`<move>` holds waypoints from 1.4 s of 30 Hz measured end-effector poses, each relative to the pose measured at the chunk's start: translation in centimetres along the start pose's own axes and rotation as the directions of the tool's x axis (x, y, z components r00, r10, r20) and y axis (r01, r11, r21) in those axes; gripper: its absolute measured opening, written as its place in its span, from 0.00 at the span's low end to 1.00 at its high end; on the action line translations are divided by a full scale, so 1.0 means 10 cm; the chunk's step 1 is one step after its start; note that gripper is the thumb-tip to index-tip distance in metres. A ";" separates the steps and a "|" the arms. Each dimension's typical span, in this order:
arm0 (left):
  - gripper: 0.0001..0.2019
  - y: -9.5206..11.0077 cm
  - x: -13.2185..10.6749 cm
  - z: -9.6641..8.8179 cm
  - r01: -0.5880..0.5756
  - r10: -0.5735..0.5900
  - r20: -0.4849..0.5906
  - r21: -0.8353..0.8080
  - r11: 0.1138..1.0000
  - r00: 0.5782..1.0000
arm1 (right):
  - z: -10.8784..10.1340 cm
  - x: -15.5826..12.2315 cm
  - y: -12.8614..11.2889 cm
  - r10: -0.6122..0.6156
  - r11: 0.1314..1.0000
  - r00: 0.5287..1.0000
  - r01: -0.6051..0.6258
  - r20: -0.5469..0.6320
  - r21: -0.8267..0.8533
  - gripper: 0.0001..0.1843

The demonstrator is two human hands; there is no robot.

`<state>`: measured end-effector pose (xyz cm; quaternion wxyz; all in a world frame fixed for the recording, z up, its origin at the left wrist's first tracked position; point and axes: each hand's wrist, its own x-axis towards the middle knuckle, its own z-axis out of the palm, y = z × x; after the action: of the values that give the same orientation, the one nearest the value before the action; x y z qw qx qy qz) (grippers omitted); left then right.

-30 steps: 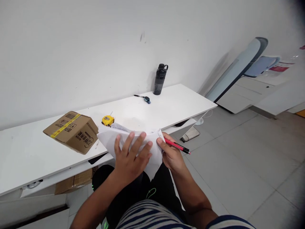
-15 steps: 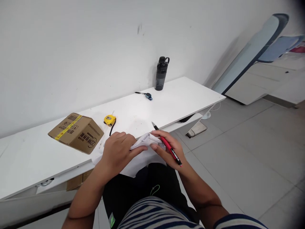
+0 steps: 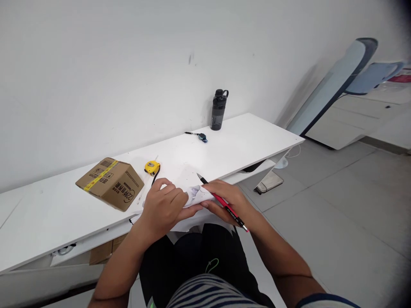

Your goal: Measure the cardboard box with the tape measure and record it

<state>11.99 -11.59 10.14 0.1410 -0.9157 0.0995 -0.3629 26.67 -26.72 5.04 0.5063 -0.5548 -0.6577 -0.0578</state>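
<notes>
My left hand (image 3: 163, 206) is curled over a folded white paper (image 3: 196, 196) at the front edge of the white table (image 3: 224, 149), fingers pinching the fold. My right hand (image 3: 226, 199) grips the same paper from the right and also holds a red pen (image 3: 223, 202), its dark tip pointing up and left. Much of the paper is hidden under both hands. A yellow tape measure (image 3: 152, 167) lies just beyond my left hand, and a cardboard box (image 3: 110, 183) sits to its left.
A dark water bottle (image 3: 218, 109) stands at the back of the table by the wall, with a small blue item and a pen (image 3: 198, 135) near it. Boards lean on the wall at right (image 3: 334, 85). Grey tiled floor lies to the right.
The paper, spread flat under my open left hand a second ago, is now folded small and pinched between both hands. The pen has swung so its tip points up and left.
</notes>
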 end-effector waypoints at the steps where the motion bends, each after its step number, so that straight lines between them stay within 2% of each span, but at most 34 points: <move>1: 0.25 0.00 0.01 -0.01 -0.004 0.004 -0.007 0.014 1.000 1.000 | -0.01 0.01 -0.01 -0.015 1.000 1.000 0.015 -0.001 -0.007 0.20; 9: 0.28 -0.01 0.03 -0.07 0.029 -0.028 -0.006 0.089 0.996 1.000 | 0.11 -0.10 -0.01 -0.151 0.951 0.973 0.096 -0.174 -0.292 0.22; 12: 0.29 -0.01 0.03 -0.07 0.026 -0.023 -0.034 0.107 0.994 0.999 | 0.12 -0.11 -0.04 -0.159 0.964 0.968 0.109 -0.197 -0.244 0.20; 14: 0.29 -0.01 0.02 -0.07 0.032 -0.028 -0.036 0.103 0.994 0.999 | 0.11 -0.10 -0.09 -0.099 0.993 0.974 0.083 -0.204 -0.088 0.17; 17: 0.30 -0.03 0.02 -0.07 0.048 -0.047 -0.013 0.079 0.996 0.999 | 0.09 -0.08 -0.16 0.163 0.972 0.966 -0.121 -0.200 0.204 0.10; 20: 0.29 -0.04 0.03 -0.06 0.062 -0.063 0.020 0.051 0.997 0.998 | 0.10 -0.08 -0.18 0.461 0.824 0.873 -0.353 -0.160 0.444 0.06; 23: 0.26 -0.04 0.03 -0.06 0.135 -0.134 0.038 -0.020 0.991 0.990 | 0.13 -0.08 -0.16 0.608 0.654 0.790 -0.444 -0.076 0.613 0.09; 26: 0.24 -0.05 0.01 -0.07 0.159 -0.156 0.040 -0.073 0.985 0.987 | 0.16 -0.08 -0.13 0.665 0.532 0.747 -0.473 0.000 0.703 0.11; 30: 0.20 -0.07 -0.02 -0.10 0.045 -0.042 0.039 -0.078 0.996 0.998 | 0.18 -0.08 -0.13 0.691 0.425 0.719 -0.482 0.068 0.766 0.11; 37: 0.19 -0.07 -0.08 -0.07 -0.055 0.063 -0.090 0.088 0.995 0.994 | 0.24 -0.05 -0.16 0.742 0.333 0.666 -0.466 0.076 0.820 0.13; 42: 0.18 -0.01 -0.08 -0.04 -0.004 0.005 -0.117 0.013 1.000 0.993 | 0.31 -0.09 -0.15 0.760 0.367 0.649 -0.455 0.020 0.811 0.13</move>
<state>11.16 -11.36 9.94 0.1415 -0.8917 0.1073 -0.4163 23.50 -25.89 3.63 0.7819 -0.4731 -0.2529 0.3177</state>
